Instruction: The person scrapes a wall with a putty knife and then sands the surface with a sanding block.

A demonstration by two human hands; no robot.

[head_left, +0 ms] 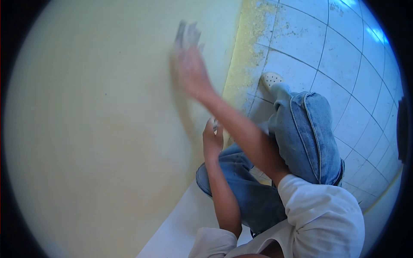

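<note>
My right hand [192, 69] reaches up across a pale yellow wall [107, 129], its fingers stretched over the surface and smeared by motion. A thin grey flat piece [181, 31] shows along the edge of these fingers and seems pressed to the wall; its exact kind is blurred. Whitish dust appears to coat the fingertips. Lower down, my left hand [212, 139] is closed beside the wall, above my bent knee. Something small and whitish shows at its fingertips, too small to name.
Yellowish dust [245, 64] lies on the white tiled floor [301, 32] along the wall's foot. My jeans-clad legs [307, 133] are bent close to the wall, with one pale perforated clog [272, 79] on the tiles. A dark object [402, 129] stands at the right edge.
</note>
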